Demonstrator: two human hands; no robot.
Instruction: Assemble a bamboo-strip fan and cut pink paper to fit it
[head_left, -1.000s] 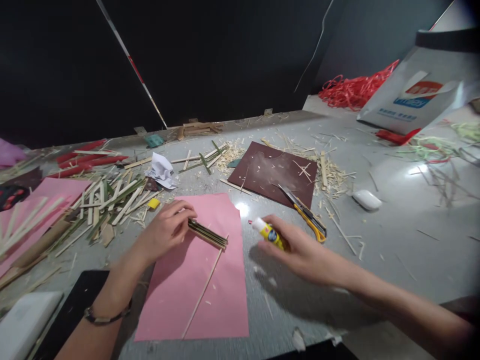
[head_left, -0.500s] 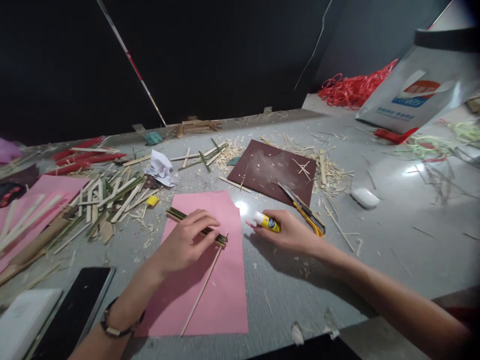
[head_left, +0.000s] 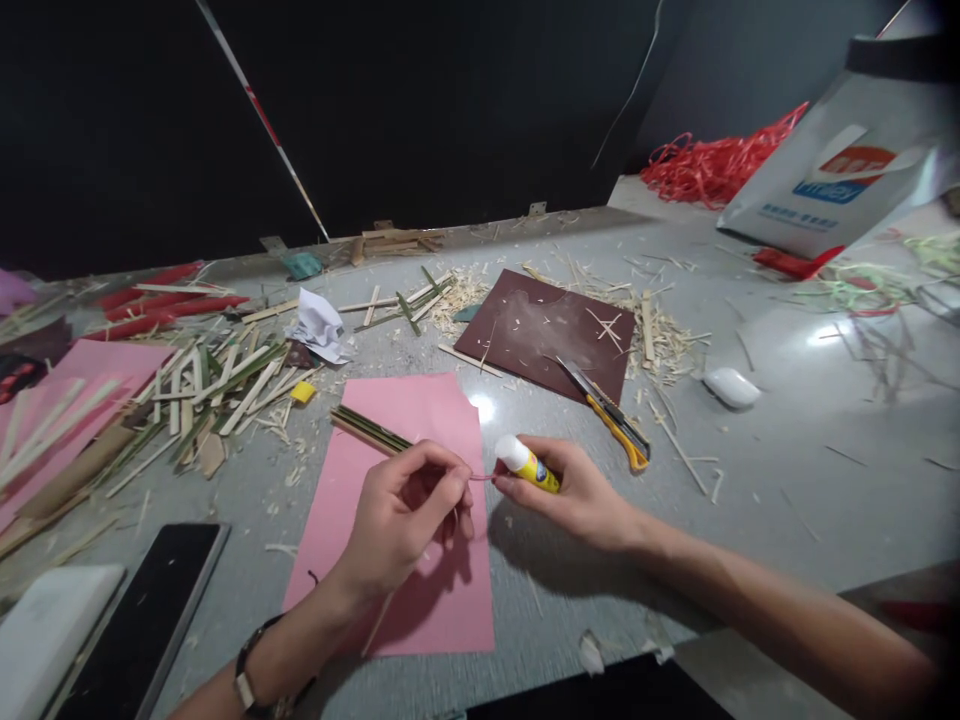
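Observation:
My right hand (head_left: 581, 495) is closed round a small glue bottle (head_left: 527, 463) with a white top and a yellow label, held just above the table. Its thin pink tip points left. My left hand (head_left: 409, 515) pinches that tip between thumb and fingers, over a pink paper sheet (head_left: 427, 405). A bundle of green-edged bamboo strips (head_left: 369, 429) lies on the sheet, partly behind my left hand. A thin pale stick (head_left: 373, 632) shows on the sheet below that hand.
A yellow utility knife (head_left: 613, 415) lies beside a brown board (head_left: 536, 335). A pile of bamboo strips (head_left: 217, 385) and red strips (head_left: 165, 305) spread at the left. A black phone (head_left: 142, 620) and white box (head_left: 45, 640) sit near-left. A white bag (head_left: 840, 170) stands far right.
My left hand has left the bamboo bundle and moved right to pinch the glue bottle's tip. My right hand has brought the bottle nearer and to the left.

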